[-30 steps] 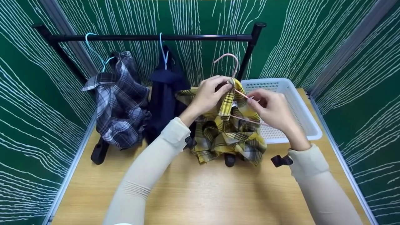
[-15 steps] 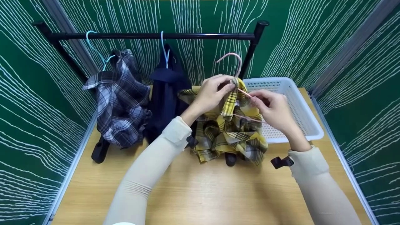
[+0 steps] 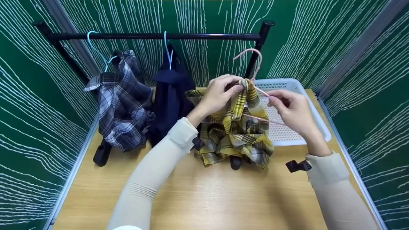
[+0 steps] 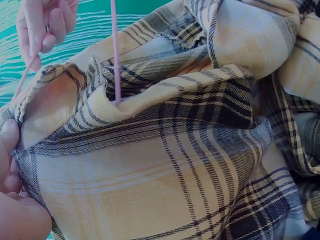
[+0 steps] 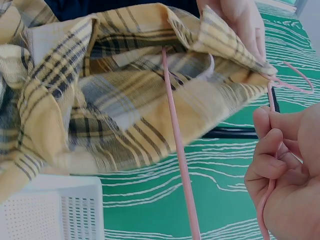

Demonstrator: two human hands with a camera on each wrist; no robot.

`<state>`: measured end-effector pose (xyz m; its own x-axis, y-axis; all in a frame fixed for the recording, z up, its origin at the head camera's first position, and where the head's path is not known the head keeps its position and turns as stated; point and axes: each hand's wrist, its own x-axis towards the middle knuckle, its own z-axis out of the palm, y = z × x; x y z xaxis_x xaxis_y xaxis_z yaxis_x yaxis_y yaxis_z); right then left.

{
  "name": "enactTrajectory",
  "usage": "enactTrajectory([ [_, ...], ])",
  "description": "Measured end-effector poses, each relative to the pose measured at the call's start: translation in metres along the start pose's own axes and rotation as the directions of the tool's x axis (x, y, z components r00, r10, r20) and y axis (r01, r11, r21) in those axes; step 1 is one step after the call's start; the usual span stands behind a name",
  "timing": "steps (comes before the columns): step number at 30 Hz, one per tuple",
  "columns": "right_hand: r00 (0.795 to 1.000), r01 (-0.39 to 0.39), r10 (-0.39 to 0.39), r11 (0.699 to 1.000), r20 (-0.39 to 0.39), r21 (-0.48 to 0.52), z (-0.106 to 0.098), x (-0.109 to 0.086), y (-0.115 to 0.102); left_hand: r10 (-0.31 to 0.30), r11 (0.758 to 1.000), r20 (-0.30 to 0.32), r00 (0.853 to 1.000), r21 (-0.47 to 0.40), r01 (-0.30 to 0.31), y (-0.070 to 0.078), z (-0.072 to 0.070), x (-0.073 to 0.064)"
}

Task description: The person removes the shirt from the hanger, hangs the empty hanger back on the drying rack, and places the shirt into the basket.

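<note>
My left hand (image 3: 222, 91) pinches the collar of a yellow plaid shirt (image 3: 220, 137), which hangs down over the table. A pink hanger (image 3: 257, 65) sits partly inside the shirt, its hook standing up beside the collar. My right hand (image 3: 290, 108) pinches the hanger's sloping arm to the right of the collar. In the right wrist view, the hanger's bottom bar (image 5: 177, 130) runs out of the shirt's neck opening, and the fingers of my right hand (image 5: 280, 165) curl round the pink wire. The left wrist view shows thumb and fingertips (image 4: 10, 140) at the collar's edge.
A black rack (image 3: 140, 36) spans the back. On blue hangers hang a grey-blue plaid shirt (image 3: 123, 108) and a navy garment (image 3: 171, 95). Behind my right hand, a white perforated basket (image 3: 314, 118) stands on the wooden table (image 3: 217, 198). Green walls enclose the sides.
The hanger's hook and my right hand have shifted right, exposing more of the hanger's arm beside the collar. My left hand and the collar have moved slightly right too.
</note>
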<state>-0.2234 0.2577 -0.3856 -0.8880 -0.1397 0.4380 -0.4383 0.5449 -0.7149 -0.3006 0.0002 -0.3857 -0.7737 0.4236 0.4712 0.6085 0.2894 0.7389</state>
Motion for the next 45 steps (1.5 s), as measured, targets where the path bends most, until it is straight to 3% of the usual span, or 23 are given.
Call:
enactTrajectory([
  [18, 0.996, -0.077, 0.074, 0.995, -0.046, -0.065, -0.046, -0.015, -0.006, 0.012, 1.0, -0.001, 1.0, 0.004, -0.012, 0.0, -0.001, 0.0],
  [36, 0.986, -0.127, 0.12, 0.99, -0.114, -0.055, -0.068, -0.025, 0.002, 0.018, 0.999, -0.014, 1.0, 0.045, -0.018, -0.005, 0.0, 0.0],
  [45, 0.983, -0.14, 0.136, 0.99, -0.125, -0.024, -0.08, -0.028, 0.005, -0.028, 0.999, -0.039, 0.999, -0.02, 0.027, -0.01, -0.001, -0.003],
])
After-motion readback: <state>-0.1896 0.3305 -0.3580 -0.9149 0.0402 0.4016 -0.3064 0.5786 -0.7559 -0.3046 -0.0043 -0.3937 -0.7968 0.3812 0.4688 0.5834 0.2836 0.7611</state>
